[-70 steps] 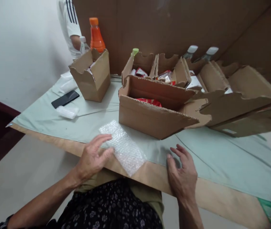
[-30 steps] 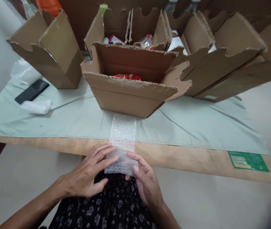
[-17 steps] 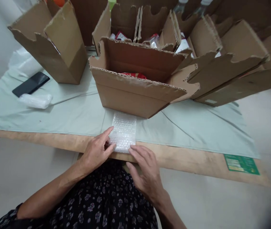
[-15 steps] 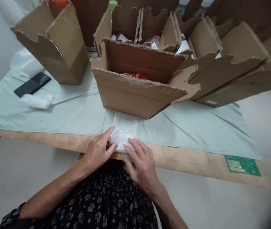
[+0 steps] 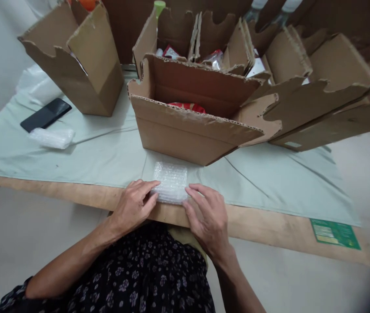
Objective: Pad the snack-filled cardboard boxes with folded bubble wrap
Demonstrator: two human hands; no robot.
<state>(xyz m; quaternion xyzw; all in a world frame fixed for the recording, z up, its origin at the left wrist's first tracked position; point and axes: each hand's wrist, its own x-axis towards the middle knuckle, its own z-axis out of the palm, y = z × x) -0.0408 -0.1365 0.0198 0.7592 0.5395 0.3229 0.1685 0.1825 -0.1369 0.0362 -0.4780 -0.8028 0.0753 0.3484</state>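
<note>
A folded piece of clear bubble wrap [image 5: 171, 181] lies at the near edge of the table, on a pale green cloth [image 5: 106, 152]. My left hand [image 5: 133, 206] presses its left side with fingers flat and together. My right hand [image 5: 207, 216] rests at its right side, fingertips touching the wrap, fingers stretched out. Just behind the wrap stands an open cardboard box [image 5: 188, 126] with something red [image 5: 187, 107] inside.
A second open box [image 5: 77, 74] stands at the left, and more open boxes [image 5: 302, 82] crowd the back and right. A black phone [image 5: 45, 114] and a small plastic packet [image 5: 52, 138] lie at the left. A green label [image 5: 335, 233] sits on the wooden edge.
The long bubble wrap strip has been folded up into a short pad. Both hands moved from its hanging end onto the table edge and now press its two sides.
</note>
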